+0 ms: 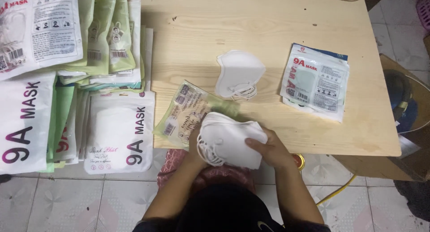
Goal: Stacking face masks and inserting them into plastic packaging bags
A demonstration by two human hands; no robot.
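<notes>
Head view: both hands meet at the near edge of the tabletop (pixel 268 30), closed around a stack of white masks (pixel 230 140). The right hand (pixel 271 149) grips the stack's right side, thumb laid across the top and fingers curled underneath. The left hand (pixel 193 142) is mostly hidden behind the stack; it holds the left side, where the ear loops (pixel 208 152) hang in a bunch, but how its fingers lie cannot be told. The stack sits tilted, partly over the table edge and above the person's lap.

Just beyond the left hand, touching the stack's far-left edge, lies a green pouch (pixel 186 113), flat on the tabletop. Farther out from the hands, straight ahead, rests a second pile of masks (pixel 239 73), apart from the held stack. Ahead and to the right of the right hand, well apart, lies a sealed pack (pixel 316 82), white with a blue top edge. Far to the left of the left hand, many packs (pixel 67 79) overlap in rows, white and green, the nearest hanging over the table edge. Below the right wrist, a small gold lid (pixel 299 160) shows on the tiled floor (pixel 67 200).
</notes>
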